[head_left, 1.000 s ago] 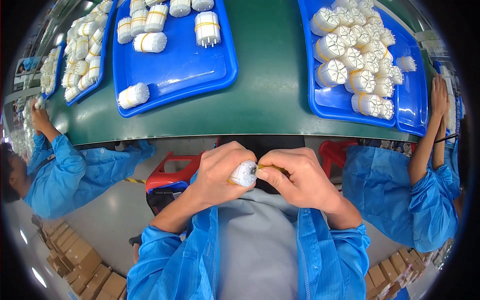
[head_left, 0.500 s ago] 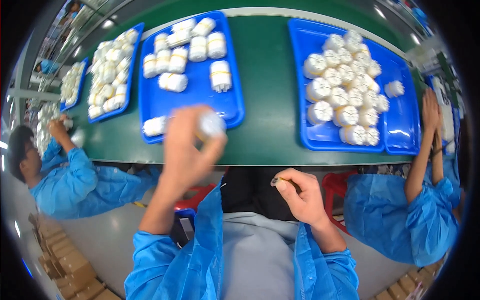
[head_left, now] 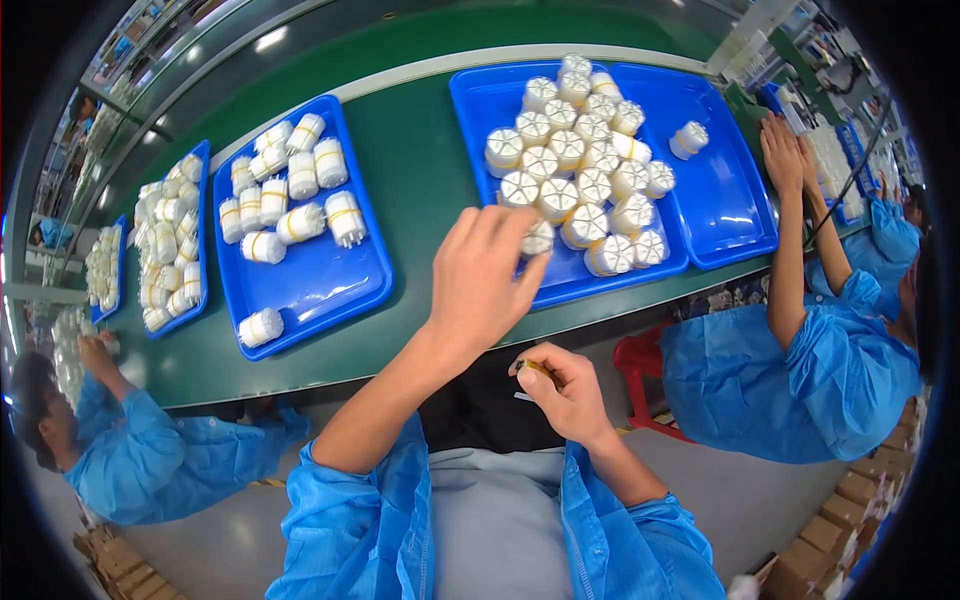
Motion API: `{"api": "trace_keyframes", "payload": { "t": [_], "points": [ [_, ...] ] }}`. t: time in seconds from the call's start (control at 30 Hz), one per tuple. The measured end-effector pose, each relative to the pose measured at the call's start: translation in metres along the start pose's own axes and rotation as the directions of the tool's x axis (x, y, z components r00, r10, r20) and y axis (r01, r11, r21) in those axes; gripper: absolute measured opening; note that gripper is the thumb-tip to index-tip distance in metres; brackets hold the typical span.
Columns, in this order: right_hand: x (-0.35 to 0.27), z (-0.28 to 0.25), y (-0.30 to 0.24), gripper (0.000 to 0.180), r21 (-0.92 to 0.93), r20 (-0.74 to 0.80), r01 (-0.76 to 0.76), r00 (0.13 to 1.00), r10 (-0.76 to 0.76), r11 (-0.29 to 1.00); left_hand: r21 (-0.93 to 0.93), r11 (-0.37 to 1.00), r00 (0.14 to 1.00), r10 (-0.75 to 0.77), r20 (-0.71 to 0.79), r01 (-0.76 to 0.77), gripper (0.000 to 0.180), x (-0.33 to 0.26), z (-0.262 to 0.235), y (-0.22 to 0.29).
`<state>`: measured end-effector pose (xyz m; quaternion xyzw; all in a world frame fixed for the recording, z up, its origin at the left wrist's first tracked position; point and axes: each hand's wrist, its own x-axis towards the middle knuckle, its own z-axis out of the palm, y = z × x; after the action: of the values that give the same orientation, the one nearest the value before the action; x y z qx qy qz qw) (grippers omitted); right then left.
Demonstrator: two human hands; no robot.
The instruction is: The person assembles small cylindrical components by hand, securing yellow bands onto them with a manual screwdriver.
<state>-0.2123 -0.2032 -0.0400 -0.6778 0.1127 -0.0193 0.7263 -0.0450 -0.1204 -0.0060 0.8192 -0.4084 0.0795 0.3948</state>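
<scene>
My left hand (head_left: 482, 275) reaches over the near left corner of a blue tray (head_left: 660, 268). Its thumb and fingers close round a banded white bundle (head_left: 538, 238), partly hidden by them. More white bundles (head_left: 567, 150) stand packed there, ends upward with spoke-like lines. Below the table edge, my right hand (head_left: 568, 400) pinches a small dark and yellowish piece (head_left: 535, 370) too small to name. Off to the left, a second blue tray (head_left: 310, 312) holds several white bundles (head_left: 302, 175) with yellow bands; one lies apart near its front corner.
A blue tray (head_left: 735, 225) at the right has a single bundle (head_left: 688, 140). Further filled trays (head_left: 203, 235) line the green table (head_left: 415, 185) to the left. Co-workers in blue sit at both sides; a red stool (head_left: 640, 365) stands at my right.
My view has turned right. My left hand has gone from the left tray to the right one and taken hold of a bundle; one more bundle lies in the left tray. My right hand still pinches.
</scene>
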Motion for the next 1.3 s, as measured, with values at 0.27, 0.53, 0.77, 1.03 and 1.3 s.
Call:
{"api": "trace_keyframes", "payload": {
  "t": [0.27,0.53,0.77,1.03,1.3],
  "points": [
    [0.019,0.002,-0.021,0.050,0.286,-0.286,0.302,0.933,-0.220,0.909,-0.898,0.133,0.845,-0.418,0.333,0.419,0.039,-0.061,-0.028,0.017],
    [0.019,-0.004,-0.012,0.049,0.202,-0.043,0.206,0.978,-0.202,0.957,-0.411,0.894,0.980,-0.120,0.158,0.176,0.059,-0.076,-0.043,0.020],
    [0.018,0.001,-0.016,0.022,0.324,-0.280,0.447,0.887,-0.367,0.834,-0.758,0.385,0.844,-0.342,0.413,0.527,0.048,-0.096,-0.039,0.023],
    [0.019,-0.004,-0.030,0.059,0.671,-0.221,0.518,0.823,-0.523,0.531,-0.769,0.025,0.730,-0.335,0.595,0.639,0.052,-0.101,-0.040,0.028],
    [0.026,0.006,-0.034,0.060,0.762,-0.168,0.462,0.817,-0.552,0.453,-0.693,-0.140,0.638,-0.295,0.711,0.707,0.050,-0.107,-0.041,0.025]
  ]
}}
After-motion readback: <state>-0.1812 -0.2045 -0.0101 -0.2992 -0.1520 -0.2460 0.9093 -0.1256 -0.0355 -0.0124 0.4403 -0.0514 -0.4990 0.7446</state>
